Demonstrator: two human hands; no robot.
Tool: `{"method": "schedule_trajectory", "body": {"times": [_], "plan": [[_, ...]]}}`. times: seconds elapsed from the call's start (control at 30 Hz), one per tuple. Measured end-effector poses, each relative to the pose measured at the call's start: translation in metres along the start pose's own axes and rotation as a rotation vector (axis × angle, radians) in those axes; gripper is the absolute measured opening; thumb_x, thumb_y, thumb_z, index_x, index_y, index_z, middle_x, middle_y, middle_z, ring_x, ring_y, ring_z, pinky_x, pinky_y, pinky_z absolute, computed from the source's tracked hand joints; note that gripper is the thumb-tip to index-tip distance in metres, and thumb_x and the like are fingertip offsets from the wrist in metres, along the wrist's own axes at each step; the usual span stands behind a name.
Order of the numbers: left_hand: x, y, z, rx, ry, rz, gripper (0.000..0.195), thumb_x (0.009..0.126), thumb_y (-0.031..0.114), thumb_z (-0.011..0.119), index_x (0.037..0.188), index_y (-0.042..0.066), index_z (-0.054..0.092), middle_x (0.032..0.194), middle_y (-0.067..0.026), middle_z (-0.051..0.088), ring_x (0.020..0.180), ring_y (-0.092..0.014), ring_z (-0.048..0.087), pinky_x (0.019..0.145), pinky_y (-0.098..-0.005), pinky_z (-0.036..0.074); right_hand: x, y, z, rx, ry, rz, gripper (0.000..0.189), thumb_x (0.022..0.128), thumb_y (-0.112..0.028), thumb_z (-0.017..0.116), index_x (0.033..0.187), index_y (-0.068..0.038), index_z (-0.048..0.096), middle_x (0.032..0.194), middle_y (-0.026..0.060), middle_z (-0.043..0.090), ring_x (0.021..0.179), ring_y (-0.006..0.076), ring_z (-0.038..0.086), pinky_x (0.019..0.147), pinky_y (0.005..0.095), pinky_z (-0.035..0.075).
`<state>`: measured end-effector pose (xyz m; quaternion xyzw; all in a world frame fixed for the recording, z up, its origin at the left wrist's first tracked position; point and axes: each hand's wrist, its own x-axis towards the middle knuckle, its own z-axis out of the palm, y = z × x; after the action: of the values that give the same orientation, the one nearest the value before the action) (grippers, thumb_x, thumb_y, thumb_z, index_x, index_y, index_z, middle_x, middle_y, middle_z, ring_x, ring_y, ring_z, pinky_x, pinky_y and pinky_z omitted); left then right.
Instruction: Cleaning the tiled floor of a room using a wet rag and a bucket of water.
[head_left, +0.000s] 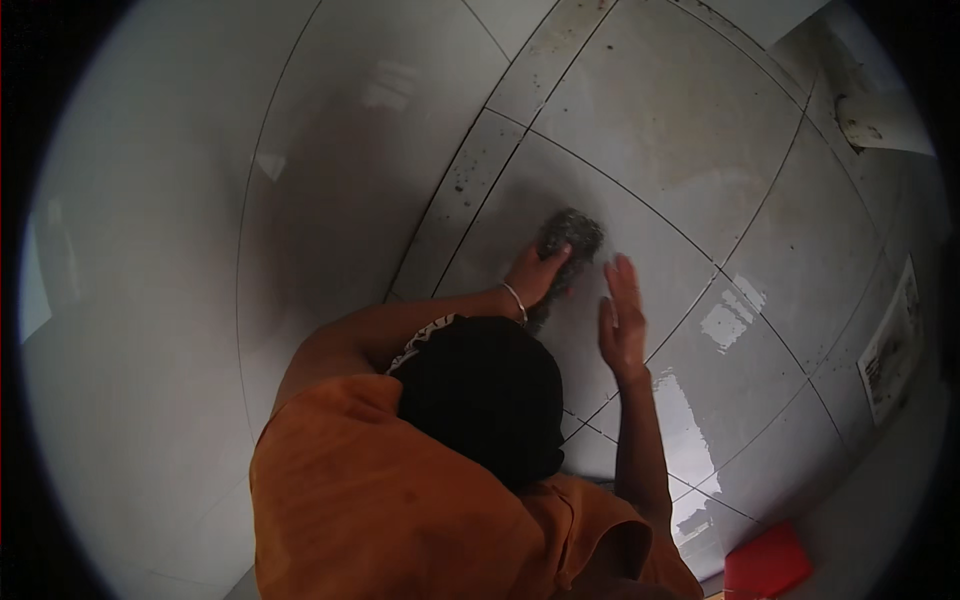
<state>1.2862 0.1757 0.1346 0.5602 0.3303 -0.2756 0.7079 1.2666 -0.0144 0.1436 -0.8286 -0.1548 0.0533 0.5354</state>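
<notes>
My left hand (536, 274) grips a dark grey, glinting scouring pad (571, 229), seemingly of wire mesh, against a glossy pale floor tile (637, 217). A white band circles the left wrist. Over the same tiled floor, to the right of the pad, is my right hand (624, 322). It holds nothing, its fingers extended and partly apart, slightly blurred; whether it touches the tile is unclear. A rounded black shape (480, 397) lies between my forearms and hides part of the floor. Orange clothing (390, 480) fills the lower middle.
Dark specks dot a narrow tile strip (469, 169) left of the pad. A white cylindrical fixture (885, 120) stands at upper right. A marked, pale sheet-like item (891, 341) is at the right, and a red object (769, 562) sits at lower right.
</notes>
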Motion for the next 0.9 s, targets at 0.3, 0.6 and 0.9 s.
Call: {"method": "schedule_trajectory", "body": {"times": [0.3,0.6,0.9], "plan": [[-0.054,-0.079,-0.216,0.004,0.725,0.134,0.052,0.089,0.033,0.059,0.127,-0.002,0.05,0.124,-0.0189,0.057,0.107,-0.033,0.06,0.094,-0.0406,0.045,-0.137,0.144,-0.108,-1.198,0.371,0.445,0.047,0.095,-0.019,0.038,0.142,-0.016,0.037,0.148,0.0105,0.038,0.135,0.0287,0.037,0.099,0.0421,0.031],[0.168,0.093,-0.034,0.722,0.994,0.162,0.04,0.082,0.031,0.065,0.107,0.001,0.057,0.116,-0.0168,0.054,0.096,-0.026,0.06,0.08,-0.0433,0.05,-0.127,0.153,-0.108,-1.053,0.404,0.395,0.048,0.095,-0.022,0.032,0.142,-0.017,0.038,0.149,0.0096,0.037,0.137,0.0281,0.035,0.101,0.0418,0.029],[0.116,0.191,-0.015,0.632,0.453,0.826,0.032,0.084,0.008,0.058,0.115,0.003,0.055,0.1,-0.0152,0.06,0.085,-0.028,0.058,0.079,-0.0376,0.046,-0.128,0.139,-0.107,-1.046,0.408,0.44,0.05,0.092,-0.019,0.034,0.142,-0.016,0.04,0.148,0.0102,0.039,0.136,0.0279,0.036,0.101,0.0404,0.03]]}}
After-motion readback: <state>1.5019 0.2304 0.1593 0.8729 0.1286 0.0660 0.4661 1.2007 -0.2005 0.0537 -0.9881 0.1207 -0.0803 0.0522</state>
